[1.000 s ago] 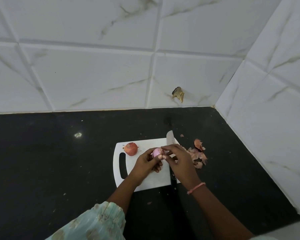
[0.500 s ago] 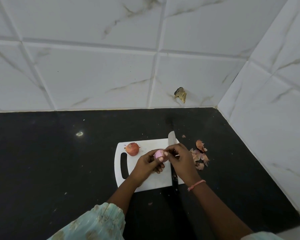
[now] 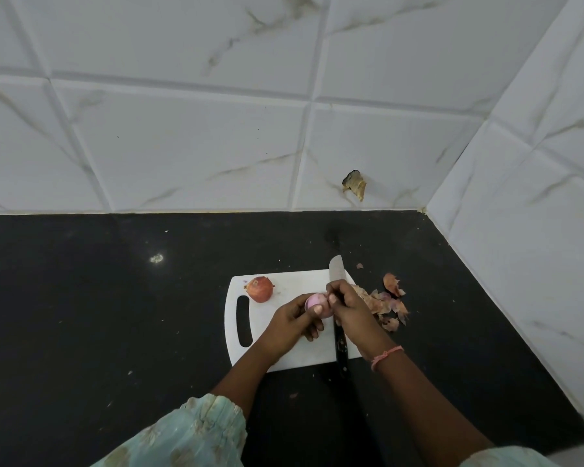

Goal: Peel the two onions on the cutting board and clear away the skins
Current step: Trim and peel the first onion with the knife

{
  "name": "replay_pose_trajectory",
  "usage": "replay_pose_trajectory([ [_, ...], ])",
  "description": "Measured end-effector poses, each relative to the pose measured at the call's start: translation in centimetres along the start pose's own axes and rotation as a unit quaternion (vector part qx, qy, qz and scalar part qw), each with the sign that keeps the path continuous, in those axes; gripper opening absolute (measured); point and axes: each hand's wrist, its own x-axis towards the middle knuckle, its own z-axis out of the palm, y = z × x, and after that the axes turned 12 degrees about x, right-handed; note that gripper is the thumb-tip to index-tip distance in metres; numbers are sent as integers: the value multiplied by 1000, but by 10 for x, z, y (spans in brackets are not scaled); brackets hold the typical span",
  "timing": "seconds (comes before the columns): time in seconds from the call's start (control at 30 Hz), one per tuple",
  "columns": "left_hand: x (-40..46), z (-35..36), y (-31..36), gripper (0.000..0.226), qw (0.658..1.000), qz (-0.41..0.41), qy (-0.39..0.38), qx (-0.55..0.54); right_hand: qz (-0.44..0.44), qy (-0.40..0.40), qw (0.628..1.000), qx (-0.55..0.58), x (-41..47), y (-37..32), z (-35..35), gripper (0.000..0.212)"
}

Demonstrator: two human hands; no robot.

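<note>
A white cutting board (image 3: 284, 358) with a handle slot at its left end lies on a black counter (image 3: 81, 315). Over the middle of the board, the left hand (image 3: 292, 326) grips a small onion (image 3: 314, 303), thumb across its front. This onion is smooth, pale pink and glossy, with most of its dry skin gone. The right hand (image 3: 349, 310) meets it from the right, fingertips pinching at the onion's upper right edge; whether they hold a strip of skin is too small to tell. A second onion (image 3: 259, 289) sits near the board's far left corner, just past the slot, and wears its reddish-brown papery skin with a dry tip pointing right. A knife (image 3: 338, 318) lies along the board's right edge, blade tip past the far edge, dark handle over the near edge. Loose brown skins (image 3: 386, 305) are heaped on the counter just beside the board's right edge.
</note>
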Motion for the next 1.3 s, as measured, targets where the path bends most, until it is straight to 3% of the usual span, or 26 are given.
replay_pose_trajectory([
  [0.27,-2,0,2,23,1000,1,-1,0,60,-3,991,118,-3,-3,3,22],
  [0.73,-5,11,2,18,996,23,28,81,-65,3,994,-91,-8,3,-1,39],
  [0.97,-5,14,-1,22,990,27,45,131,-61,27,985,-160,-9,5,5,19],
  [1.07,-6,15,-3,19,989,26,55,135,-68,41,983,-163,-8,3,8,9],
  [1.3,-1,15,0,12,970,4,44,240,-147,27,985,-84,-16,-53,42,15],
])
